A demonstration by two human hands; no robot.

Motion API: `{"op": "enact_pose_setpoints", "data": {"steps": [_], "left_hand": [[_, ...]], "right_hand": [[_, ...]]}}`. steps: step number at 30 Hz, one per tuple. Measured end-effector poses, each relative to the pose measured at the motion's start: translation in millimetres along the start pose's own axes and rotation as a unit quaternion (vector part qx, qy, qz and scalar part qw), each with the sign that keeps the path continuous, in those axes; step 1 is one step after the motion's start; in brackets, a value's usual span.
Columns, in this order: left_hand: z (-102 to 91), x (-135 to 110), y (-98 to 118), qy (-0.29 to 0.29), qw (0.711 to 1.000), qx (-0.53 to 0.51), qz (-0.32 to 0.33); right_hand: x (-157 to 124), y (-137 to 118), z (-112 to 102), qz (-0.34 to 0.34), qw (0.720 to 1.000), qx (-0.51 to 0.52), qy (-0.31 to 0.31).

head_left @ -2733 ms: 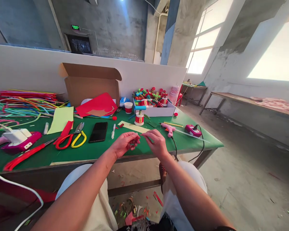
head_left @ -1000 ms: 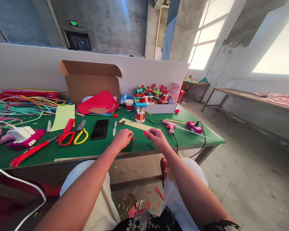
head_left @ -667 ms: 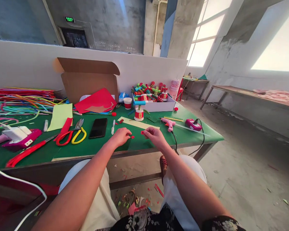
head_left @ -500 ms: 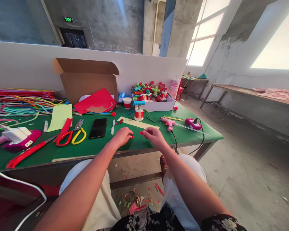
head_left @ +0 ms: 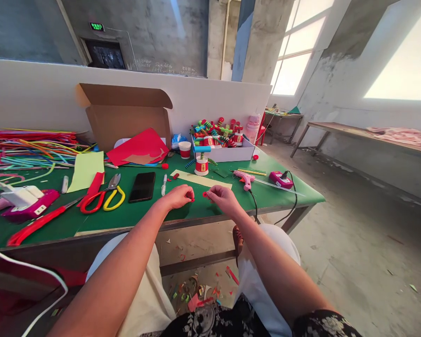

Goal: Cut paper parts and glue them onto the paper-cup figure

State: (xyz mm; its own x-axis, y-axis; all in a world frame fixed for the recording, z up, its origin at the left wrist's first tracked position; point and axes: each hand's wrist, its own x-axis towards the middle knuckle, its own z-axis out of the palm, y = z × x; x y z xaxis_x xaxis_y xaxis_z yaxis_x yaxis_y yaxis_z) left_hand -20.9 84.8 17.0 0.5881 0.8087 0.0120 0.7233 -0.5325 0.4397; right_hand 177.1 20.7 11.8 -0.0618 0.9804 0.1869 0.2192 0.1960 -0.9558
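Observation:
Over the front edge of the green table (head_left: 210,210), my left hand (head_left: 178,196) pinches a tiny red piece (head_left: 192,200), mostly hidden by the fingers. My right hand (head_left: 224,198) holds a small red disc (head_left: 205,194) between thumb and fingertips, a short gap away from the left hand. Just beyond them, a paper cup figure (head_left: 201,164) with a blue top and green and blue coiled arms stands upright near a pale paper strip (head_left: 214,180). Small dark red bits (head_left: 176,176) lie by the strip's left end.
A pink glue gun (head_left: 244,179) lies to the right, its cord hanging off the edge. Left are a black phone (head_left: 142,186), scissors (head_left: 114,199) and a red-handled tool (head_left: 38,227). Behind stand a box of cup figures (head_left: 231,154) and an open cardboard box (head_left: 129,126).
My hands stay almost in place, each still pinching its small red piece. The left fingers have curled in slightly, and the view has shifted a little.

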Motion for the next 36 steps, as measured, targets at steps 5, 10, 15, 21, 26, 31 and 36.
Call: {"op": "enact_pose_setpoints", "data": {"steps": [5, 10, 15, 21, 26, 31, 36], "left_hand": [[-0.3, -3.7, 2.3, 0.000, 1.000, -0.002, -0.004], [4.4, -4.0, 4.4, 0.027, 0.999, 0.015, -0.029], [5.5, -3.3, 3.9, 0.034, 0.999, 0.019, -0.036], [5.2, -6.1, 2.5, 0.046, 0.998, 0.013, -0.050], [7.8, -4.2, 4.9, 0.052, 0.997, 0.009, -0.055], [5.6, -7.0, 12.0, 0.059, 0.997, 0.006, -0.046], [0.8, -17.7, 25.2, 0.103, 0.989, -0.100, -0.025]], "right_hand": [[0.3, 0.7, 0.2, 0.005, 1.000, -0.008, -0.003], [-0.1, 0.1, 0.5, 0.005, 1.000, -0.006, -0.006], [0.7, 2.9, 0.6, 0.000, 1.000, -0.020, -0.007], [0.1, 1.2, -0.6, -0.001, 1.000, -0.018, -0.005], [0.1, 2.0, 0.3, -0.006, 1.000, -0.026, -0.005], [0.0, 1.7, 1.7, 0.005, 1.000, -0.017, 0.000], [-1.3, -5.1, 0.8, 0.065, 0.990, 0.125, -0.013]]}}
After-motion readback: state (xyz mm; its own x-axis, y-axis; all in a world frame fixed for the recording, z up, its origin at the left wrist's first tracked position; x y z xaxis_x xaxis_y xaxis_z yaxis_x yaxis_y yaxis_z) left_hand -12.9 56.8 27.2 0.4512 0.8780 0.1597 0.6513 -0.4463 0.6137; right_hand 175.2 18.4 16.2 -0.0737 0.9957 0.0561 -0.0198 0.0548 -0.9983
